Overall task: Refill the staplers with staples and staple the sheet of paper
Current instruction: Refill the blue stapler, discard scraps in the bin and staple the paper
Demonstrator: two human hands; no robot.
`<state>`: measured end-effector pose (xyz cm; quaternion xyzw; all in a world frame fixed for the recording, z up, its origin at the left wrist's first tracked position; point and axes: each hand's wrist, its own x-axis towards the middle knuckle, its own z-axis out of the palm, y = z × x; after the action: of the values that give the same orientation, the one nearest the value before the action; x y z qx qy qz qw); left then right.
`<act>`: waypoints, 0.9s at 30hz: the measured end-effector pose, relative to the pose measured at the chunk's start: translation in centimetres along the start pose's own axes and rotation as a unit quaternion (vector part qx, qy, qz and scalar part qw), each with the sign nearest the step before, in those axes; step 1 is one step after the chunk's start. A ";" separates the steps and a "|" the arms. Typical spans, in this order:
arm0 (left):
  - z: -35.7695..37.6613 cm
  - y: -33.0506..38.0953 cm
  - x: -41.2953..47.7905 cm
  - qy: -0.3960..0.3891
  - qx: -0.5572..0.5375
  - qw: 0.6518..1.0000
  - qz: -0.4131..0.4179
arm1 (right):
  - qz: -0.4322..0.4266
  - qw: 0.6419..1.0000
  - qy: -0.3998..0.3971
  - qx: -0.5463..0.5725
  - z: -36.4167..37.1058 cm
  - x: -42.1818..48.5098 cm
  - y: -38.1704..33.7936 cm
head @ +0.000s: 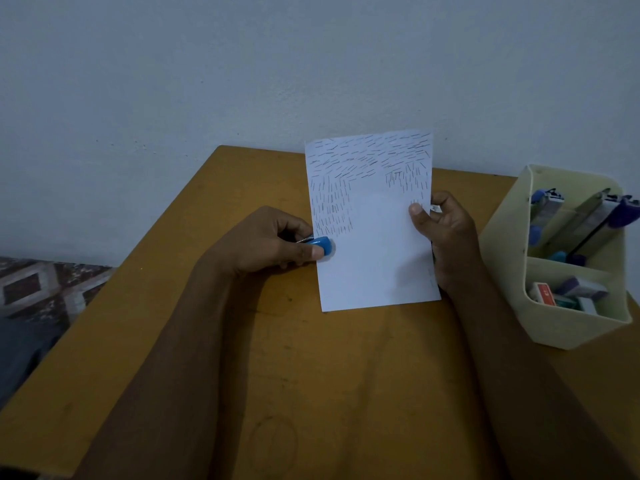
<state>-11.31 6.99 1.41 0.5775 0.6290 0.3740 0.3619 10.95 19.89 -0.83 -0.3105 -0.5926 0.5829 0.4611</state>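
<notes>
Stapler (320, 244) on sheet (375, 258) L edge, prob.

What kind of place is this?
Likely a room at home, not an office: a worn wooden table against a bare painted wall, patterned fabric, perhaps bedding, beside it at left, and a cream desk organizer holding staplers and staple boxes.

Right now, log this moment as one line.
left hand: grips small blue plastic stapler at left edge of white staple-covered paper sheet | right hand: pinches its right edge | cream plastic organiser: spare staplers, staple boxes
</notes>
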 end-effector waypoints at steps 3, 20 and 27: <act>0.2 0.0 0.1 0.002 -0.002 1.000 -0.003 | 0.002 1.000 -0.004 0.000 0.0 0.0 0.0; 0.4 -0.4 0.5 0.005 0.005 1.000 0.001 | 0.000 1.000 -0.003 -0.007 0.1 0.0 -0.2; 0.3 -0.1 0.5 0.002 0.034 0.999 -0.026 | 0.010 1.000 0.018 -0.015 0.2 0.1 0.0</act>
<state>-11.11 7.45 1.15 0.5726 0.6567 0.3439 0.3502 10.73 19.88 -0.83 -0.3337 -0.5900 0.5727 0.4610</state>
